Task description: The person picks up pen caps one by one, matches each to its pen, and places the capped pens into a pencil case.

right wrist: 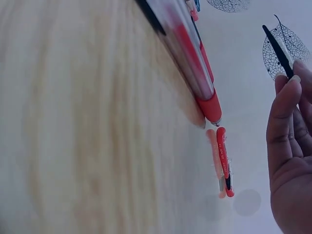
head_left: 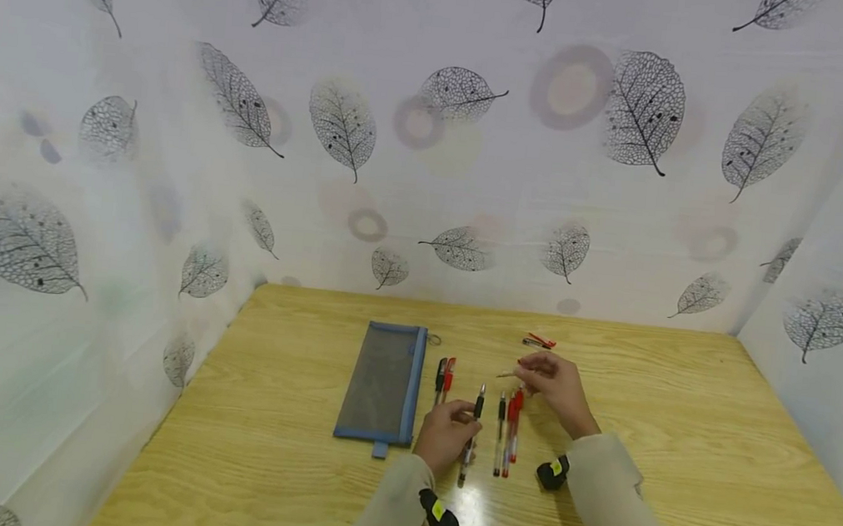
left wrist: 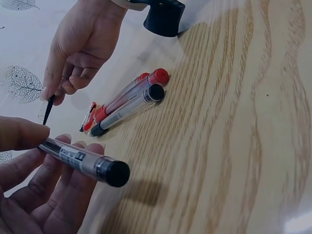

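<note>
In the head view my left hand [head_left: 445,436] grips an uncapped black gel pen [head_left: 479,406], its metal tip pointing away from me. The left wrist view shows this pen's clear barrel and black end plug [left wrist: 113,173] between thumb and fingers. My right hand [head_left: 555,385] pinches a slim pen cap with a black clip [right wrist: 279,52] by one end, held up off the table. Between the hands lie an uncapped black pen [head_left: 500,437] and two uncapped red pens [head_left: 508,438], side by side with tips pointing away.
A grey mesh pouch with blue edging [head_left: 379,385] lies left of the hands. Beside it, a capped black pen [head_left: 441,373] and a capped red pen [head_left: 449,374] are partly behind my left hand. Loose red and black caps [head_left: 539,341] lie at the back, near the patterned sheet [head_left: 503,187].
</note>
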Motion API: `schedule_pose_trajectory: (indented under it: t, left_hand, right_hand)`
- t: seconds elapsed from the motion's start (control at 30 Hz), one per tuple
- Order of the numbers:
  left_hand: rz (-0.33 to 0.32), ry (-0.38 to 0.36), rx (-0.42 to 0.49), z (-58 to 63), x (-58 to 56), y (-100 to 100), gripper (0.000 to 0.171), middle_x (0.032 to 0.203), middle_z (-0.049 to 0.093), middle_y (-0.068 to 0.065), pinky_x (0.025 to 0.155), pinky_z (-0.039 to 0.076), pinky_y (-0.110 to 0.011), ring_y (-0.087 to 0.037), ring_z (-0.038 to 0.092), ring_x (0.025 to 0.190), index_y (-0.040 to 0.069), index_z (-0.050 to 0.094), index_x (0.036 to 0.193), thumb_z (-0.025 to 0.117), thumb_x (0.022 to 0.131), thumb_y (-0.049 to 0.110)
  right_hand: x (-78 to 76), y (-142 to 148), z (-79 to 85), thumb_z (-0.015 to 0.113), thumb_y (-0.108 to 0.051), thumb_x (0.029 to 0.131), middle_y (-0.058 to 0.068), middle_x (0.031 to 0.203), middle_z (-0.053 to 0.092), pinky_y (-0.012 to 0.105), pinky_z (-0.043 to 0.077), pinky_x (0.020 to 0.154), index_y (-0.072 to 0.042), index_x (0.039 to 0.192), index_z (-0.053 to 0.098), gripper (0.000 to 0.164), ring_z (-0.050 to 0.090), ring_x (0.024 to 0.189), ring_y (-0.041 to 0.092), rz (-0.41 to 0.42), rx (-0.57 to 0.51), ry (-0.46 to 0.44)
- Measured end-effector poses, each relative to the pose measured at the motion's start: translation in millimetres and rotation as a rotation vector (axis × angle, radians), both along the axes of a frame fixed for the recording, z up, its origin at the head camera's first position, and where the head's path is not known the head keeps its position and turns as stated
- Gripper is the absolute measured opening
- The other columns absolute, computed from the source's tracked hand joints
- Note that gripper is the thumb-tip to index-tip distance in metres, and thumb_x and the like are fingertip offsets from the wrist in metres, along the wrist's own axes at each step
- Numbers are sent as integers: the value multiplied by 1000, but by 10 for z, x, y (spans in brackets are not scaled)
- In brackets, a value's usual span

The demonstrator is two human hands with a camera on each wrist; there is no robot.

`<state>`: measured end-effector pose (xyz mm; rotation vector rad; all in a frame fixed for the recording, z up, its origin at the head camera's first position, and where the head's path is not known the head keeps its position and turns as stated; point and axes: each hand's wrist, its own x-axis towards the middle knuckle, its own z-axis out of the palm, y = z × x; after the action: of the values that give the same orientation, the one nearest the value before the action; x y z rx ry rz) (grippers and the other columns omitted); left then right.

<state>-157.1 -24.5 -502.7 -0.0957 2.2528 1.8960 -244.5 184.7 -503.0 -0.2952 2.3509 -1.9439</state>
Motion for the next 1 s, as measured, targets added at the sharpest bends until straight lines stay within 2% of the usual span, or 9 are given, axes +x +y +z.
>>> schedule_pose_trajectory:
  t: [0.17, 0.3, 0.57, 0.7, 1.0]
  left_hand:
    - [-7, -20, 12, 27, 34, -25, 32, 92, 62, -4, 54, 55, -29, -16, 62, 60, 1, 62, 122, 64, 91, 8]
    - [-15, -15, 11, 18, 44, -39, 32, 92, 62, -4, 55, 55, -28, -16, 63, 63, 1, 62, 123, 64, 92, 8]
    - [-39, 14, 10, 10, 70, -60, 29, 90, 62, -3, 56, 55, -28, -15, 63, 66, 1, 64, 121, 63, 93, 7]
    - [-52, 20, 2, 14, 85, -64, 28, 90, 63, -2, 55, 55, -28, -15, 62, 64, 3, 65, 121, 63, 93, 7]
    - [-81, 43, 29, 19, 110, -76, 29, 90, 62, -1, 55, 55, -29, -16, 62, 63, 2, 64, 122, 61, 94, 7]
  right_hand:
    - [25, -1, -38, 70, -15, 89, 5, 91, 70, 33, 56, 63, 12, 107, 62, 34, 63, 70, 18, -3, -49, 21]
    - [69, -48, 1, 70, -18, 89, 3, 90, 70, 31, 54, 63, 14, 109, 62, 38, 61, 69, 14, -11, -56, 30]
    - [143, -150, 90, 68, -16, 91, 6, 91, 68, 33, 54, 64, 12, 113, 63, 36, 61, 72, 23, -4, -32, 45]
    - [149, -181, 103, 68, -17, 91, 12, 93, 67, 36, 54, 64, 11, 112, 64, 35, 61, 72, 27, 0, -17, 48]
    - [155, -228, 77, 67, -17, 91, 18, 88, 66, 35, 52, 60, 13, 110, 65, 35, 58, 65, 19, 19, 3, 60]
